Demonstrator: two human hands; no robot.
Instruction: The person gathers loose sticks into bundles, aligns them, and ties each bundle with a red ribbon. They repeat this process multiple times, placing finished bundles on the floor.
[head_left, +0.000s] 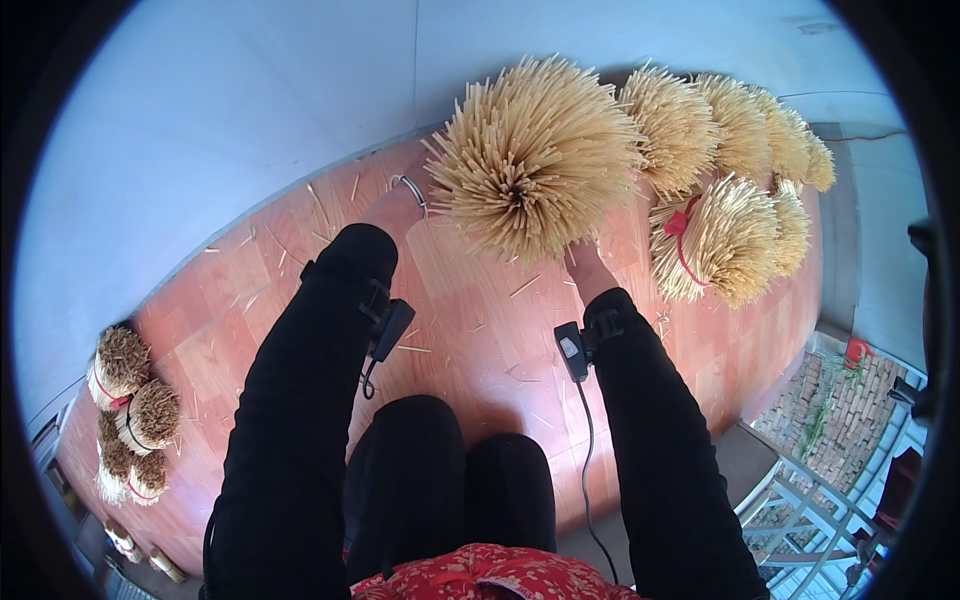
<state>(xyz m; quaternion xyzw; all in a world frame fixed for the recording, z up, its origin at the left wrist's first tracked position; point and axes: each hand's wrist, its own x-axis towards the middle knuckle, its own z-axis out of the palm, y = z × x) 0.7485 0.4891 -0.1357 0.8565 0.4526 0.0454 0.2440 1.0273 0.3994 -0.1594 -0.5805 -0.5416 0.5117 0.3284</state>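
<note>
A large bundle of pale straw stalks (536, 161) stands before me, its cut ends fanned out towards my head. My left hand (424, 174) is at its left side, with a bracelet (411, 193) on the wrist. From the near right side, my right hand (583, 261) holds the same bundle. The spread stalks cover most of both hands, so the fingers are hidden. I cannot tell whether the bundle's lower end touches the wood-patterned surface (450, 322).
More straw bundles (667, 127) stand along the wall at the right. One nearby bundle (727, 240) has a red tie (679, 223). Several smaller bundles with brown tops (154, 412) sit at the far left. Loose stalk pieces (525, 285) litter the surface. A metal frame (810, 510) is at lower right.
</note>
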